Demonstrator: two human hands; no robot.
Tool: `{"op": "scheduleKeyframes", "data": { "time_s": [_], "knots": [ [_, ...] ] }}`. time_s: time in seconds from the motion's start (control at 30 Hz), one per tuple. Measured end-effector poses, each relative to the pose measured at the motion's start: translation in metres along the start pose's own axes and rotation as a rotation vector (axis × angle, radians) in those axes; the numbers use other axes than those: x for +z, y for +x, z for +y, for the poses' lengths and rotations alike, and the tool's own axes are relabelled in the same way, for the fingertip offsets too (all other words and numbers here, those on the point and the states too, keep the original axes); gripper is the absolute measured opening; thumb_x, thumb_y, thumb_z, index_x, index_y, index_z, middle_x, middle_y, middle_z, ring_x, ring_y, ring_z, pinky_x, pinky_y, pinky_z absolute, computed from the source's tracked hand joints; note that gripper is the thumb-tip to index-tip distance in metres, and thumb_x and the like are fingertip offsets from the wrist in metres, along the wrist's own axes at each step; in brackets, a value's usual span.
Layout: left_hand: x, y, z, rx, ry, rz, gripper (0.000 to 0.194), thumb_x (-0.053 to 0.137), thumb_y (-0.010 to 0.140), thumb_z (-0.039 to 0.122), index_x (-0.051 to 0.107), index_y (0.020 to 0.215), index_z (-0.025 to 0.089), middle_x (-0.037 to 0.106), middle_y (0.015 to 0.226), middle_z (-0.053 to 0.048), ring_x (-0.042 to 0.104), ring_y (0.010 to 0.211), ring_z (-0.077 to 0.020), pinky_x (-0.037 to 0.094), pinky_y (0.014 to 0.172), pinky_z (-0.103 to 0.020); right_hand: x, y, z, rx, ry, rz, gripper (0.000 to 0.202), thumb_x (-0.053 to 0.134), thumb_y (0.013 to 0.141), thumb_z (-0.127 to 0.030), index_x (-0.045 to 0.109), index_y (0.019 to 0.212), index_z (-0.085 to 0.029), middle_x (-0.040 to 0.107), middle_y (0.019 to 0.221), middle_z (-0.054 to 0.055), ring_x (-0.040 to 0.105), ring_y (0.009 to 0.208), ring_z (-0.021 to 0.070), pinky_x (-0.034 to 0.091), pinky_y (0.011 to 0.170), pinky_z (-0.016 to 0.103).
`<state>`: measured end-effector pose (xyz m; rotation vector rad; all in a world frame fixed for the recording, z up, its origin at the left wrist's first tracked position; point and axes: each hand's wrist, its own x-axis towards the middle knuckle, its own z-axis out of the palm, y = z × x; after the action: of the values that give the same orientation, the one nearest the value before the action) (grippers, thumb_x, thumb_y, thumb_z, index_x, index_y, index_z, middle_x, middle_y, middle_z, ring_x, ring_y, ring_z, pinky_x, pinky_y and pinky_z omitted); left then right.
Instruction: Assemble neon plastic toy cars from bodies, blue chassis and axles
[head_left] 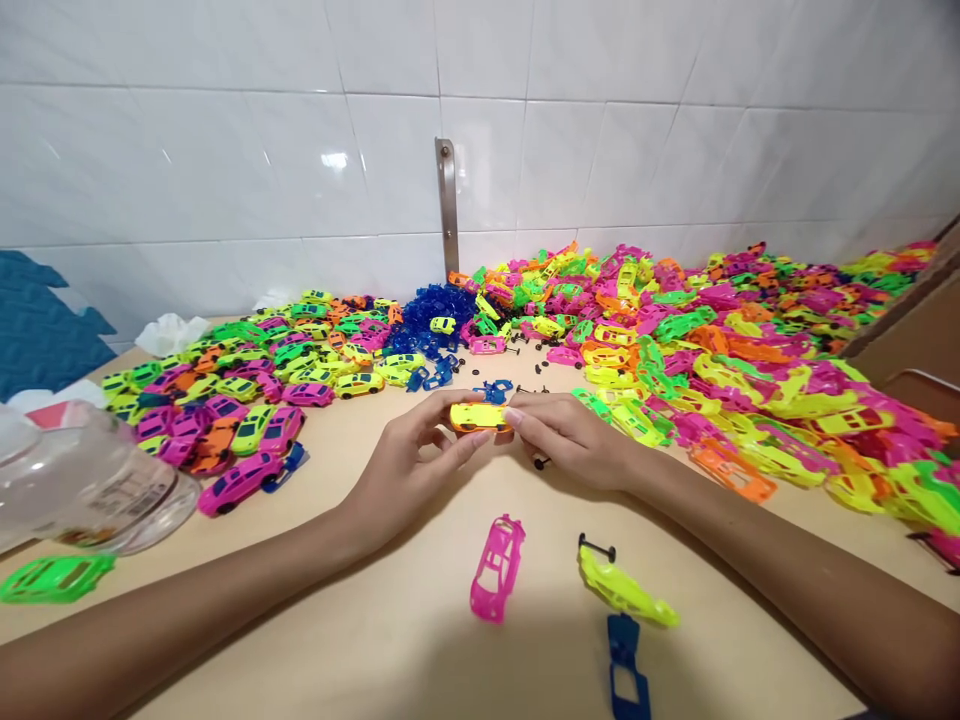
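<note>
Between my two hands, over the middle of the table, is a small yellow toy car [480, 417] with an orange lower part. My left hand [420, 440] is closed on its left end with thumb and fingers. The fingers of my right hand [562, 435] pinch its right end. Just under my right hand shows a black wheel axle [541, 463]. Nearer to me lie a pink car shell [498, 570], a yellow car shell [626, 588], another black axle [597, 548] and a dark blue plastic insert [626, 668].
Toy cars [255, 385] with dark windows crowd the left. Blue inserts [431, 315] are heaped at the back middle, and bright car shells [720, 350] cover the right. A clear plastic bottle [112, 490] lies at left, near a green shell [56, 578]. A cardboard box [915, 330] stands far right.
</note>
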<state>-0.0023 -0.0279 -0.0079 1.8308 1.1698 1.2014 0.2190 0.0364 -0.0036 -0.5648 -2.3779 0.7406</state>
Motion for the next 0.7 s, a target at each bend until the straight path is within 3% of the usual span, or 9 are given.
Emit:
{"op": "scheduleKeyframes", "data": {
  "time_s": [0.13, 0.3, 0.47, 0.7],
  "knots": [
    [-0.0004, 0.0029, 0.0007, -0.059, -0.054, 0.008, 0.039, 0.068, 0.092, 0.042, 0.063, 0.126, 0.025, 0.063, 0.133, -0.008, 0.067, 0.095, -0.0191, 0.054, 0.07, -0.028, 0.0007, 0.0004, -0.0011, 0.004, 0.044, 0.013, 0.047, 0.035, 0.109, -0.037, 0.061, 0.076, -0.016, 0.063, 0.083, 0.003, 0.057, 0.075, 0.0127, 0.042, 0.075, 0.028],
    [-0.0015, 0.0069, -0.002, -0.104, -0.071, -0.013, 0.035, 0.069, 0.091, 0.044, 0.066, 0.118, 0.023, 0.07, 0.111, -0.006, 0.065, 0.092, -0.0183, 0.051, 0.067, -0.025, 0.0009, 0.0004, -0.0023, 0.045, 0.047, 0.032, 0.049, 0.036, 0.109, -0.041, 0.068, 0.083, -0.015, 0.065, 0.08, 0.003, 0.057, 0.07, 0.0122, 0.041, 0.069, 0.027],
    [-0.0026, 0.008, -0.0067, -0.135, -0.049, -0.004, 0.035, 0.07, 0.089, 0.047, 0.062, 0.111, 0.021, 0.065, 0.107, -0.005, 0.064, 0.084, -0.0163, 0.05, 0.064, -0.024, -0.0003, 0.0024, 0.0035, 0.09, -0.063, 0.205, 0.029, 0.059, 0.1, -0.042, 0.068, 0.09, -0.016, 0.064, 0.084, 0.002, 0.055, 0.067, 0.0113, 0.04, 0.061, 0.025],
    [-0.0006, 0.0056, -0.0033, -0.09, -0.034, -0.026, 0.025, 0.068, 0.091, 0.041, 0.059, 0.098, 0.019, 0.064, 0.098, -0.004, 0.063, 0.087, -0.0162, 0.052, 0.066, -0.024, 0.0065, 0.0033, 0.0007, -0.05, -0.078, 0.336, 0.024, 0.069, 0.093, -0.036, 0.064, 0.111, -0.02, 0.063, 0.105, 0.006, 0.059, 0.082, 0.015, 0.047, 0.068, 0.027]
  ]
}}
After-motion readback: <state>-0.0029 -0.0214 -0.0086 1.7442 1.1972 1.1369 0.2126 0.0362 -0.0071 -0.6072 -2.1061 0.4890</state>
